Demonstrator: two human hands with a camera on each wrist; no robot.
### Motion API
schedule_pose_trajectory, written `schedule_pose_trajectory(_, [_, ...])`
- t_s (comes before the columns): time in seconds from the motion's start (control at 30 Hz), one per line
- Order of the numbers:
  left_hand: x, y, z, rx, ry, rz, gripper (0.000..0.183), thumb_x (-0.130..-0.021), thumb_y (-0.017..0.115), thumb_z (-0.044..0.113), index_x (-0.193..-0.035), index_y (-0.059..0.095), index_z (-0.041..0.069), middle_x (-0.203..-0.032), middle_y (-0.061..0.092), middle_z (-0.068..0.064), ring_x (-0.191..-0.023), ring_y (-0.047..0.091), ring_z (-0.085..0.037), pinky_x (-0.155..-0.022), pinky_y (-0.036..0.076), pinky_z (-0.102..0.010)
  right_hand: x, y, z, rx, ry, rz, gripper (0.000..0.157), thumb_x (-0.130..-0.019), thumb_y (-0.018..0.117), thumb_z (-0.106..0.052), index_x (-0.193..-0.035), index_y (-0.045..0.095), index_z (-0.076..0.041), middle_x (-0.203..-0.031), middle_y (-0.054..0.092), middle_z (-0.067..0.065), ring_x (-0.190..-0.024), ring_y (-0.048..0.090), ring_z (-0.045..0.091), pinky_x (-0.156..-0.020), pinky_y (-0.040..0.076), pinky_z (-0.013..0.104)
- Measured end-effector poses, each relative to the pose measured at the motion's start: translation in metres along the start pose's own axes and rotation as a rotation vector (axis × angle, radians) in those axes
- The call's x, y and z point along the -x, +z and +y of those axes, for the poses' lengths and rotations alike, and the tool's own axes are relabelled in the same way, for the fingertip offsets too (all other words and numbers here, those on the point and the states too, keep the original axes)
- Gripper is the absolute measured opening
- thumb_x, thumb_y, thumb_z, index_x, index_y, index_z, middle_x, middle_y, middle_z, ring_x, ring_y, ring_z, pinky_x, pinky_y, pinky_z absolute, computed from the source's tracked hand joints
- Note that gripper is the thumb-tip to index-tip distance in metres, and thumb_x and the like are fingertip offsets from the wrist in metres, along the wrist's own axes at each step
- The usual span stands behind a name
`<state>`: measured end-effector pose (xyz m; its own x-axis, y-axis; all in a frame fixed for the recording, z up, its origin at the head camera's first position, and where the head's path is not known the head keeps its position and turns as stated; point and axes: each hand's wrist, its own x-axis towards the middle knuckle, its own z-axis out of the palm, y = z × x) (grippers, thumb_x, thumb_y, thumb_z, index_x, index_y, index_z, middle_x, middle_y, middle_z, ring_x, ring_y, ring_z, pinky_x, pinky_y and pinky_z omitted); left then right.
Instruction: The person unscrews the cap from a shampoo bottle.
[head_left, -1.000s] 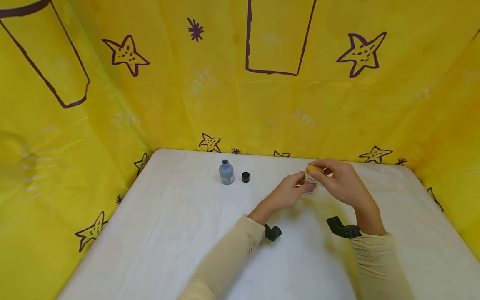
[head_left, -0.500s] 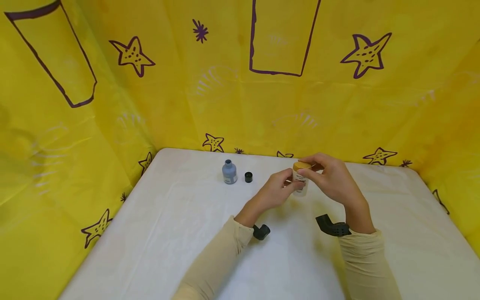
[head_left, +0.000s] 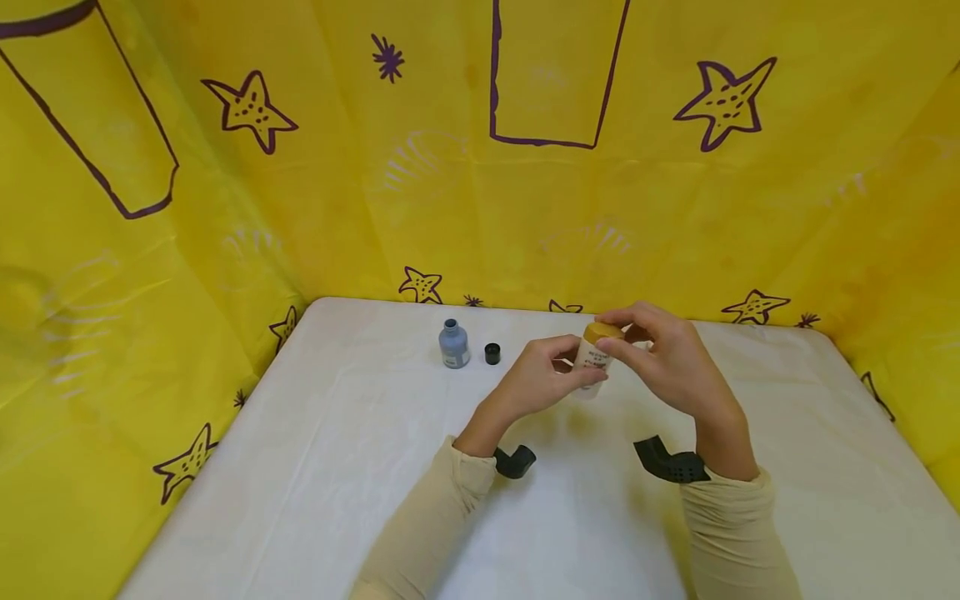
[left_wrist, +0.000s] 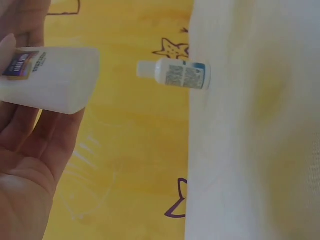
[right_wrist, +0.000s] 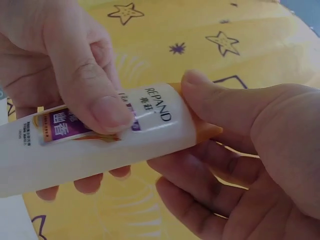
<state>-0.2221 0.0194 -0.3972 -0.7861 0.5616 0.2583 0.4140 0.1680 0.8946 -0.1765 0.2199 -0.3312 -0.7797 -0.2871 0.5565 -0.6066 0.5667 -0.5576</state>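
Observation:
My left hand (head_left: 536, 375) grips the body of a white REPAND bottle (right_wrist: 150, 142), its thumb across the purple label. At the top, my right hand (head_left: 667, 358) pinches the bottle's orange-yellow cap (head_left: 602, 332) between thumb and fingers. The cap sits on the bottle, which is tilted slightly and raised off the table. In the left wrist view, the bottle's base (left_wrist: 82, 80) juts out beyond the left hand. Behind it stands a second, smaller white bottle (left_wrist: 182, 74) with a white cap, hidden by the hands in the head view.
A grey-blue bottle (head_left: 453, 346) stands uncapped toward the back of the white table (head_left: 337, 467). Just right of it lies a small black cap (head_left: 492, 354). Yellow cloth (head_left: 337, 208) with starfish drawings surrounds the table's back and sides. Black wrist cameras (head_left: 671, 465) jut from both wrists.
Both hands have moved left with the REPAND bottle, and more of its body and label now shows. The right hand stays on the cap. The head view has shifted slightly.

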Motion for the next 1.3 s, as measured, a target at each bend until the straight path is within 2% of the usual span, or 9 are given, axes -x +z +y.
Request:
schedule_pose_trajectory(0.1, [0.002,-0.002,0.002,-0.008,-0.015,-0.015,0.024,-0.092,0.077,0.029,-0.109,0.071,0.013,-0.105,0.074,-0.003,-0.088,0.07,-0.007,-0.08,0.06,-0.022,0.001,-0.002,-0.002,-0.027,-0.003,-0.024,0.026,-0.086,0.079,-0.002,-0.111,0.074,-0.01,-0.106,0.074,0.003,-0.085,0.065,0.0,-0.078,0.051,0.01])
schedule_pose_trajectory(0.23, [0.005,-0.006,0.006,-0.052,-0.016,-0.047,0.023,-0.093,0.076,0.032,-0.107,0.07,0.015,-0.104,0.072,-0.001,-0.09,0.07,-0.011,-0.08,0.059,-0.021,0.003,-0.002,-0.002,-0.063,0.002,-0.084,0.028,-0.087,0.078,-0.002,-0.113,0.073,-0.011,-0.107,0.071,0.002,-0.086,0.065,0.003,-0.081,0.051,0.011])
schedule_pose_trajectory(0.43, [0.013,-0.018,0.014,-0.173,0.054,-0.074,0.022,-0.093,0.076,0.029,-0.11,0.07,0.017,-0.099,0.071,0.004,-0.09,0.067,-0.011,-0.087,0.057,-0.021,0.005,-0.001,-0.004,-0.078,0.026,-0.179,0.031,-0.093,0.074,-0.007,-0.122,0.07,-0.016,-0.11,0.067,-0.002,-0.088,0.063,0.005,-0.082,0.053,0.02])
schedule_pose_trajectory(0.57, [0.015,-0.022,0.018,-0.199,0.102,-0.068,0.023,-0.092,0.077,0.026,-0.111,0.071,0.016,-0.098,0.072,0.003,-0.088,0.066,-0.01,-0.088,0.057,-0.021,0.006,-0.001,-0.007,-0.08,0.028,-0.183,0.031,-0.094,0.073,-0.009,-0.124,0.069,-0.018,-0.112,0.067,-0.004,-0.09,0.063,0.005,-0.08,0.054,0.024])
schedule_pose_trajectory(0.73, [0.015,-0.024,0.02,-0.19,0.122,-0.064,0.019,-0.092,0.078,0.024,-0.107,0.071,0.014,-0.094,0.072,0.002,-0.086,0.066,-0.007,-0.087,0.058,-0.021,0.006,0.0,-0.008,-0.09,-0.001,-0.169,0.034,-0.094,0.072,-0.006,-0.125,0.068,-0.018,-0.112,0.066,-0.004,-0.09,0.063,0.005,-0.079,0.054,0.022])
schedule_pose_trajectory(1.0, [0.017,-0.025,0.021,-0.182,0.105,-0.095,0.016,-0.093,0.076,0.024,-0.102,0.07,0.012,-0.095,0.074,-0.001,-0.086,0.067,-0.005,-0.085,0.057,-0.019,0.008,0.003,-0.011,-0.07,-0.072,-0.153,0.034,-0.093,0.071,-0.002,-0.124,0.069,-0.016,-0.112,0.064,-0.007,-0.093,0.059,0.003,-0.079,0.052,0.017])
schedule_pose_trajectory(1.3, [0.018,-0.035,0.02,-0.147,0.07,-0.147,0.019,-0.093,0.076,0.02,-0.111,0.073,0.013,-0.107,0.076,-0.003,-0.093,0.069,-0.008,-0.088,0.059,-0.026,0.006,0.004,-0.014,-0.066,-0.147,-0.168,0.036,-0.091,0.071,0.002,-0.123,0.071,-0.013,-0.108,0.06,-0.007,-0.091,0.053,0.003,-0.073,0.046,0.018])
